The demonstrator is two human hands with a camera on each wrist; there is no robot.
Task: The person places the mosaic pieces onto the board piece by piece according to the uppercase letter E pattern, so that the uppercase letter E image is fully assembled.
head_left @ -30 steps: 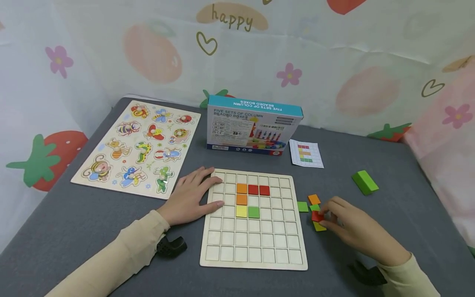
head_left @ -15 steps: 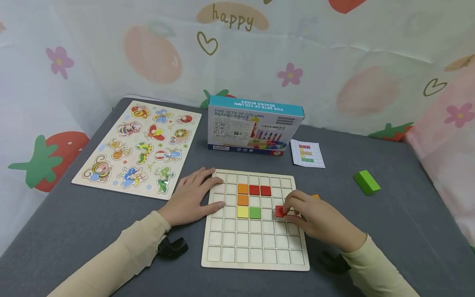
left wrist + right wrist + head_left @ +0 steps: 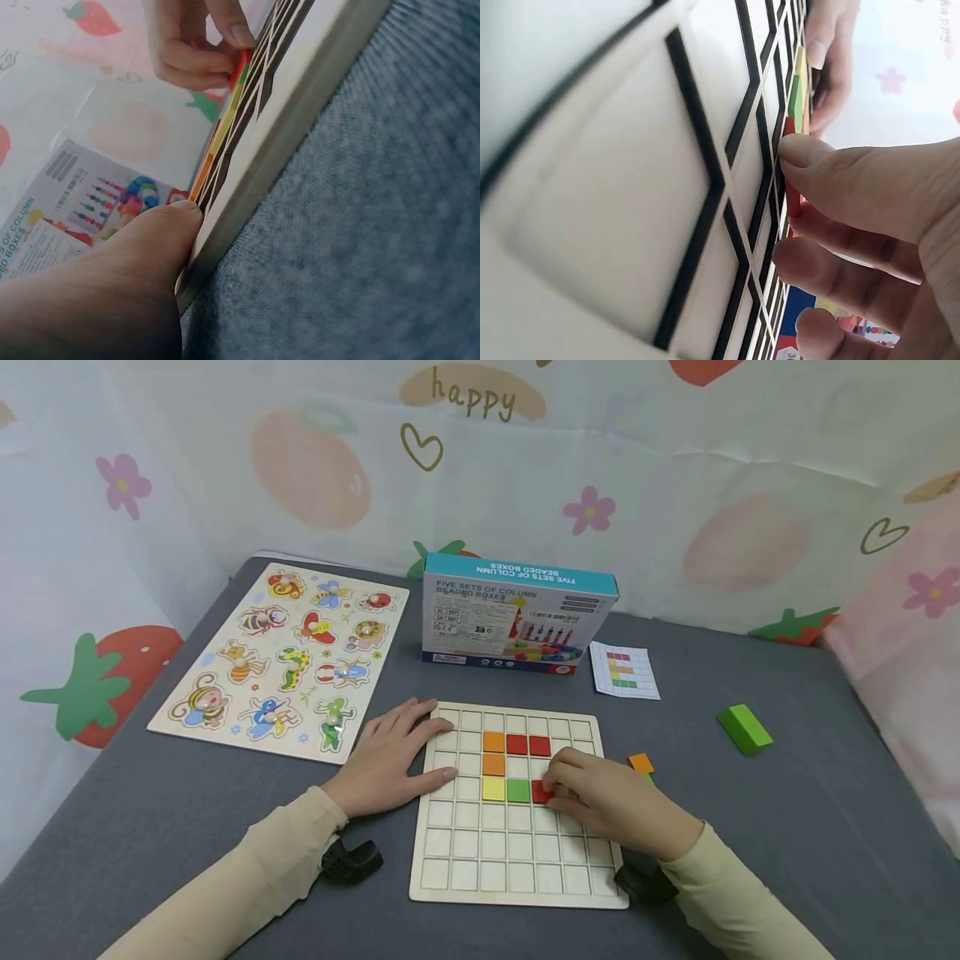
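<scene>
My right hand (image 3: pixel 617 800) pinches a square red tile (image 3: pixel 539 792) between thumb and fingers, low over the wooden grid board (image 3: pixel 520 877). This tile is right beside the green tile (image 3: pixel 518 791), with a yellow tile (image 3: pixel 493 789) to the left of that. In the right wrist view, the thumb presses the near side of the red tile (image 3: pixel 792 196). Two orange tiles (image 3: pixel 493 765) sit above the yellow one, and two red tiles (image 3: pixel 528 745) continue the upper row. My left hand (image 3: pixel 386 766) rests on the board's left edge, fingers spread, thumb on the rim.
Right of the board lie an orange tile (image 3: pixel 641 763) and a green tile (image 3: pixel 649 780), partly hidden by my right hand. Beyond are a pattern card (image 3: pixel 625 671), a green block (image 3: pixel 745 729) and an upright box (image 3: pixel 510 618). An insect puzzle board (image 3: pixel 300 652) lies at left.
My right hand has carried the red tile from the loose tiles right of the board leftward to the cell beside the green tile. The left hand has stayed on the board's edge.
</scene>
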